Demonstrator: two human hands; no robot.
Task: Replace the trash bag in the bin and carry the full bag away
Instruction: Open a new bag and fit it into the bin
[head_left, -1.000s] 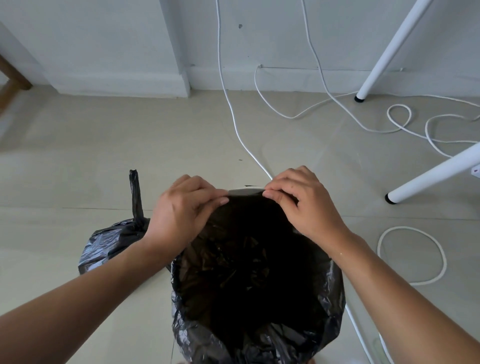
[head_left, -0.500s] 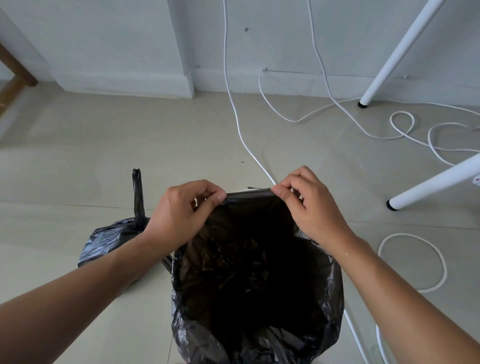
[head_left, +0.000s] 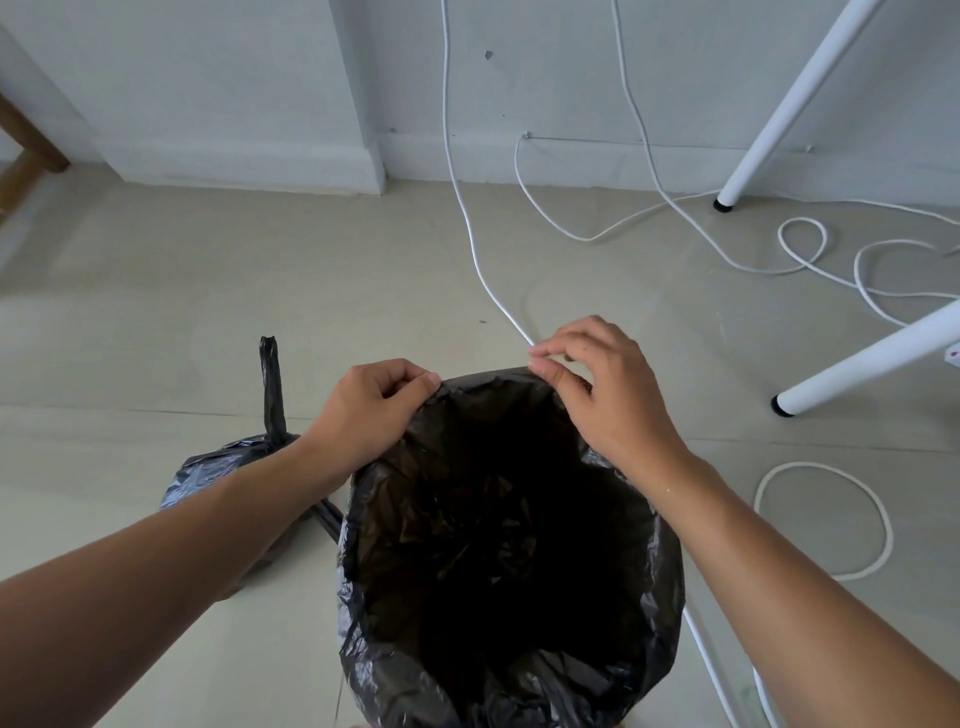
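Observation:
A fresh black trash bag (head_left: 519, 691) lines the bin in the lower middle of the view, its mouth wide open and folded over the rim; the bin itself is hidden under it. My left hand (head_left: 369, 410) pinches the bag's far-left edge. My right hand (head_left: 597, 384) has curled fingers, and its thumb and fingertips pinch the bag's far-right edge. The full black bag (head_left: 218, 465), tied with its knot tail standing up, lies on the floor to the left of the bin, partly behind my left forearm.
White cables (head_left: 467, 218) trail over the tiled floor from the wall, one passing just behind the bin, and a loop (head_left: 878, 499) lies to the right. Two white table legs (head_left: 857, 364) stand at the right. A wooden leg (head_left: 31, 145) is at far left.
My hands have moved apart along the far rim, stretching the bag's edge over it. The pale strip of bare rim seen between them earlier is now covered by black plastic.

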